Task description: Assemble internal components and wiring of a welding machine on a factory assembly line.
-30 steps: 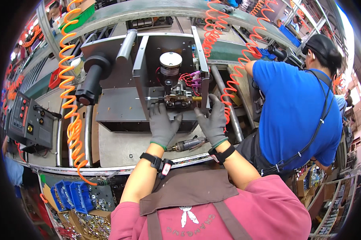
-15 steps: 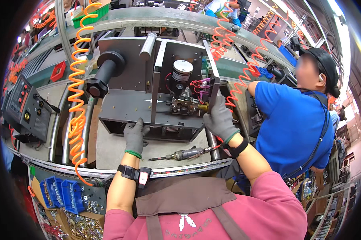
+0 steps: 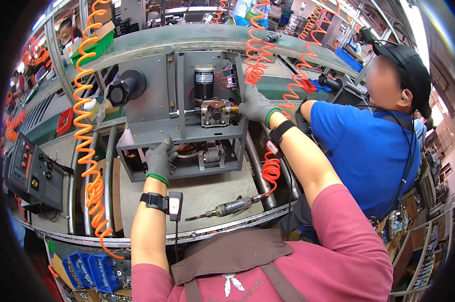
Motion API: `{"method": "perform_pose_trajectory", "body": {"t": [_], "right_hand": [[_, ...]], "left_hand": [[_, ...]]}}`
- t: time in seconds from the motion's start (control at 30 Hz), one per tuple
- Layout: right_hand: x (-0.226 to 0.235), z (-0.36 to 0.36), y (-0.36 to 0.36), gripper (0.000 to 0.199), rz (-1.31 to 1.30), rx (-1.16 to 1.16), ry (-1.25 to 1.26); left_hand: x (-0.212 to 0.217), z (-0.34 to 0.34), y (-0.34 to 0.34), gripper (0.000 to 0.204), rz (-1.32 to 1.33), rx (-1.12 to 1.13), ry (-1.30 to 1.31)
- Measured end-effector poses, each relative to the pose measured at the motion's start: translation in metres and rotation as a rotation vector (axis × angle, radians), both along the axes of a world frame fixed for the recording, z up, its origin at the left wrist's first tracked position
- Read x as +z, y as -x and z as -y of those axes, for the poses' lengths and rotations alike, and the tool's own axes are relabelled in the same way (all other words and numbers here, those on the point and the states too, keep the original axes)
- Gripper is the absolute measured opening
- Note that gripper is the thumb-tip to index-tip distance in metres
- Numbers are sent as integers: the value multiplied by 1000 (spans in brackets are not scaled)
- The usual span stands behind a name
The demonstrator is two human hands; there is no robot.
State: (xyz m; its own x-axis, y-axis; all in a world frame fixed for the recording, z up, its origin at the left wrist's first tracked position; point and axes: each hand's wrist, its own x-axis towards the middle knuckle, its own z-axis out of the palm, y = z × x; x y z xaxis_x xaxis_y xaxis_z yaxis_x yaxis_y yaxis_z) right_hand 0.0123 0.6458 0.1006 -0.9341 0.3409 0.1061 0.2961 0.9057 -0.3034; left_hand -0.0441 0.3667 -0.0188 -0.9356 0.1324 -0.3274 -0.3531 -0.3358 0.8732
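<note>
Head view: pinching the near edge of the grey housing with left hand's curled fingers; touching its right side with right hand, finger closure impossible to tell; long axis left-right on counter.

Blue bins sit lower left; farther back, a green bin and what seems a red tray

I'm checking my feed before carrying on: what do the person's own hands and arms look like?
The left hand and right hand wear grey gloves with green cuffs. Each wrist has a black strap and a small box with a pale label; a thin dark cable hangs from the left box. The short sleeves are dusky pink.
</note>
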Motion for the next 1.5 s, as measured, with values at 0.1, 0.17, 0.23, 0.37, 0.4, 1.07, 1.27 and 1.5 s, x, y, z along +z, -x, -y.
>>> {"method": "perform_pose_trajectory", "body": {"t": [0.1,0.17,0.23,0.37,0.4,1.07,1.27,1.5], "right_hand": [[-3,0,-2,66,9,-53,20],[-5,1,-6,68,39,-57,61],[-10,4,-13,58,-36,-66,-3],[-11,8,-25,59,-27,-38,-12],[-14,8,-33,61,-94,-21,-14],[-94,62,-112,73,-581,203,176],[-113,87,-122,92,-579,451,533],[-115,89,-109,81,-463,736,681]], "left_hand": [[-3,-3,-4,25,20,-2,-22],[-4,-2,-7,26,-13,3,-3],[-8,1,-9,27,-4,-16,20],[-16,5,-11,27,28,-39,-8],[-18,6,-14,30,17,-38,8],[-96,28,-131,45,127,68,292],[-103,57,-188,38,292,169,422],[-98,60,-243,33,365,233,379]]}}
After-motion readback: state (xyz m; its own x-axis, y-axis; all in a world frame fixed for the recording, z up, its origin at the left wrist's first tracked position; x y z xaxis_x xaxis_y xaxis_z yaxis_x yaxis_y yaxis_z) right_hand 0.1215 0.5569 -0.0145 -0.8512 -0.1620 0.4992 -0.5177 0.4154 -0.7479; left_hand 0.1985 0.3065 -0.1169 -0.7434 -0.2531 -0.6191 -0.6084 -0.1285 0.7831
